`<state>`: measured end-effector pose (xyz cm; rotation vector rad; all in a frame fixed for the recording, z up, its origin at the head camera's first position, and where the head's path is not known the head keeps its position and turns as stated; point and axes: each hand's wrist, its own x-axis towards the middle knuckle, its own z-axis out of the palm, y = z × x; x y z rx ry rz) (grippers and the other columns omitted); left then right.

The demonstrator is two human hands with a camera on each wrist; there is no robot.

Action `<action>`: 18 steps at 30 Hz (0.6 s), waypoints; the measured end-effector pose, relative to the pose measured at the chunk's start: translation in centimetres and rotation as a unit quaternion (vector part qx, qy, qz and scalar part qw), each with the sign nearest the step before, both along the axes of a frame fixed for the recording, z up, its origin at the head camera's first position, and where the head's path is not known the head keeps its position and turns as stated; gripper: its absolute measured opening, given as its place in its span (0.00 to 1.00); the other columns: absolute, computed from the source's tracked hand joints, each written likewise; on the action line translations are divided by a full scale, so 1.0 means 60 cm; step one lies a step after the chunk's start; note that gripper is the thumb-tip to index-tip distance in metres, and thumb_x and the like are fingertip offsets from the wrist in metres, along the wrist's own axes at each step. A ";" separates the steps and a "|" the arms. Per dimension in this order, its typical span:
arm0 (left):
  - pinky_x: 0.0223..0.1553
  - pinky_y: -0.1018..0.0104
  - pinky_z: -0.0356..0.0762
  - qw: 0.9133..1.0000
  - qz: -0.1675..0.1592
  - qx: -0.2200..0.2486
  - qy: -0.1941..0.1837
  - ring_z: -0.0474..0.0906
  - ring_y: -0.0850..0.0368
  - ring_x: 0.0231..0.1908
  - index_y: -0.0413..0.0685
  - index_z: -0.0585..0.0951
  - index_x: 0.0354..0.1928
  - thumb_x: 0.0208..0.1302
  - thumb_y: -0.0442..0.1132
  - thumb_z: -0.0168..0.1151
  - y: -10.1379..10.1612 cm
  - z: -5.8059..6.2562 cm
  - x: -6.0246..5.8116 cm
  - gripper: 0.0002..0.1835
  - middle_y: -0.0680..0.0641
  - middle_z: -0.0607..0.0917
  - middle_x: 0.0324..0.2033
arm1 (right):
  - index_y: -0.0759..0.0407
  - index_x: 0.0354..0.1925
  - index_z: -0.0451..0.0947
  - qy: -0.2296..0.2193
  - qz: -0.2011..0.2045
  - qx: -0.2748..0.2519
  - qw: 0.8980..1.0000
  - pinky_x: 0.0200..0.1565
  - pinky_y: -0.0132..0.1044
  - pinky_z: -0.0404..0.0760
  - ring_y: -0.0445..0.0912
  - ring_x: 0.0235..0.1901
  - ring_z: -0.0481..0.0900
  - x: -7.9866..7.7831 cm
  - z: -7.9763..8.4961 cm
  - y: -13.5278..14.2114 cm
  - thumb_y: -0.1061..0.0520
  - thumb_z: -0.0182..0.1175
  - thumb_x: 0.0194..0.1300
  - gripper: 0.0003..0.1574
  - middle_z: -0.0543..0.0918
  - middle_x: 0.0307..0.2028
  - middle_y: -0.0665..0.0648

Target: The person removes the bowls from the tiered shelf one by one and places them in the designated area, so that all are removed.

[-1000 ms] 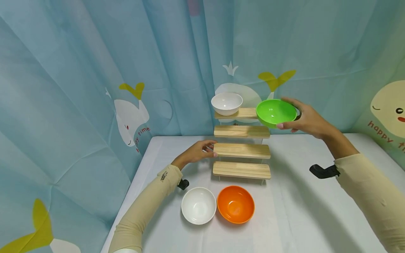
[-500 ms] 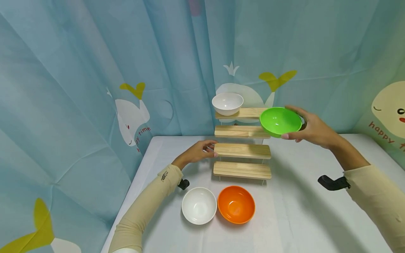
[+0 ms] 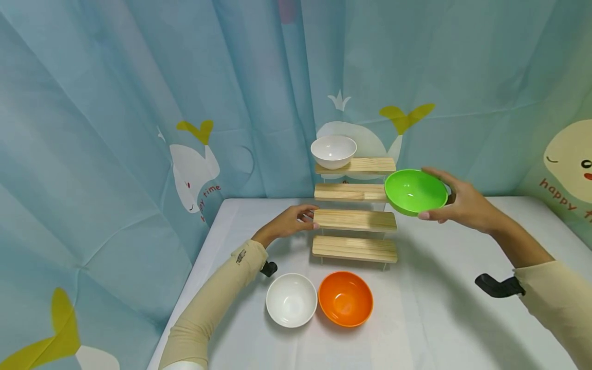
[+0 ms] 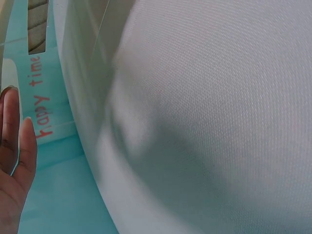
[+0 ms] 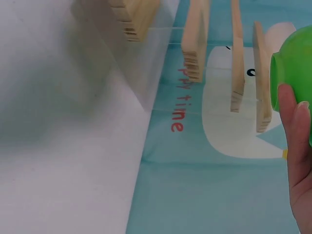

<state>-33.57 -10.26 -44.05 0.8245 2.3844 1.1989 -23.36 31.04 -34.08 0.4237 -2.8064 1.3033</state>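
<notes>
My right hand [image 3: 467, 205] grips a green bowl [image 3: 413, 191] by its right side, thumb in front and fingers behind. The bowl hangs at the right end of a wooden tiered display rack [image 3: 356, 220], overlapping its second-highest plank in the head view. In the right wrist view the green bowl [image 5: 295, 63] shows only in part, beside the plank ends. My left hand [image 3: 290, 221] holds the left end of the second-lowest plank between thumb and fingers. A white bowl [image 3: 334, 152] sits on the left of the top plank.
On the white table [image 3: 430, 318], in front of the rack, a white bowl [image 3: 291, 300] and an orange bowl [image 3: 345, 299] stand side by side. A blue printed curtain [image 3: 259, 103] hangs behind and at the sides.
My right hand has lowered the green bowl from beside the top plank to beside the second-highest one, shifting slightly right. My left hand has stayed at the rack.
</notes>
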 end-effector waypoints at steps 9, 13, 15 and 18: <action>0.56 0.60 0.79 1.000 -0.001 0.001 0.004 0.79 0.51 0.54 0.52 0.71 0.71 0.68 0.47 0.67 -0.001 -0.002 -0.002 0.32 0.43 0.79 0.59 | 0.51 0.80 0.47 0.013 0.010 0.014 1.000 0.28 0.37 0.82 0.48 0.39 0.74 0.022 -0.024 0.009 0.59 0.76 0.52 0.67 0.66 0.60 0.67; 0.57 0.60 0.79 1.000 -0.005 0.002 0.007 0.80 0.50 0.53 0.51 0.71 0.71 0.68 0.46 0.67 0.000 -0.002 -0.002 0.32 0.43 0.79 0.59 | 0.50 0.80 0.47 0.017 0.007 0.025 1.000 0.29 0.36 0.80 0.44 0.39 0.73 0.036 -0.035 0.012 0.58 0.76 0.52 0.68 0.67 0.59 0.67; 0.58 0.60 0.79 1.000 -0.005 0.002 0.009 0.80 0.50 0.54 0.50 0.71 0.71 0.68 0.46 0.67 0.000 -0.003 -0.003 0.32 0.43 0.79 0.59 | 0.51 0.80 0.48 0.021 0.006 0.030 0.999 0.29 0.35 0.79 0.42 0.39 0.72 0.044 -0.040 0.012 0.58 0.77 0.51 0.68 0.68 0.58 0.67; 0.58 0.60 0.79 1.000 -0.005 0.003 0.010 0.80 0.50 0.54 0.50 0.71 0.71 0.67 0.45 0.68 0.000 -0.002 -0.003 0.32 0.42 0.79 0.59 | 0.52 0.80 0.48 0.026 0.008 0.032 0.999 0.29 0.34 0.80 0.40 0.40 0.72 0.054 -0.048 0.010 0.58 0.77 0.50 0.69 0.68 0.59 0.67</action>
